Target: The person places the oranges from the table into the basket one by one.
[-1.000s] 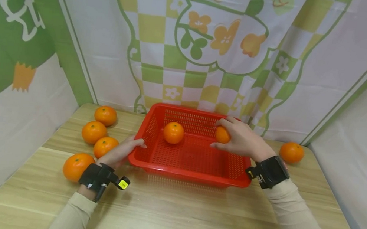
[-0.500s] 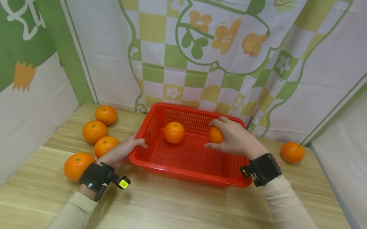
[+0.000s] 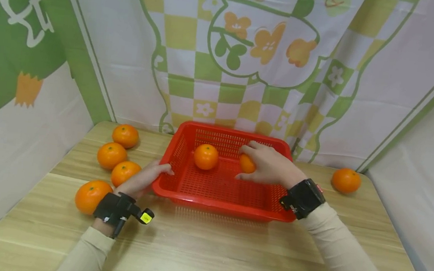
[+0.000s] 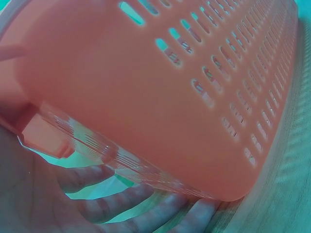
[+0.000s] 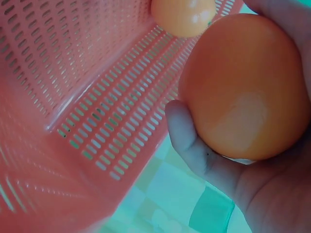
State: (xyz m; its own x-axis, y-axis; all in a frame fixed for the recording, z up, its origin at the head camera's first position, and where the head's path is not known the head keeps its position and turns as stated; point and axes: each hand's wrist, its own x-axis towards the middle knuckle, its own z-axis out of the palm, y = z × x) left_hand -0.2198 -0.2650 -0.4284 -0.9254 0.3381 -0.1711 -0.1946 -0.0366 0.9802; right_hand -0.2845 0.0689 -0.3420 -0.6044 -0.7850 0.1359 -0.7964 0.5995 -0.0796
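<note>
Head view, right grip: right grip (image 3: 269, 163) curled around the held orange (image 3: 246, 164), over the right half of the basket (image 3: 210, 203).
Head view, held orange: on the robe-free side of the hand, toward the basket's middle; contact with the basket floor, cannot tell.
Head view, key relation (judged): held orange lies right of the loose orange (image 3: 206, 157), bare floor showing between; the pair runs roughly along the basket's long axis, which crosses left to right. The fruit is roundish, so no long axis of its own to align. Right grip plainly the one in charge of it.
Head view, left grip: left grip (image 3: 148, 178) holds the basket's left end, thumb over the rim.
Head view, bench: four oranges (image 3: 112, 156) left of the basket on the bench (image 3: 208, 254); right-hand orange (image 3: 346, 181) well apart at the far right.
Left wrist view, basket wall: slotted side fills most of the view; fingers spread along its lower edge.
Right wrist view, oranges: held orange large in the grip, one digit against its side; loose orange beyond it, partly overlapped. Touching or not, unclear from here.
</note>
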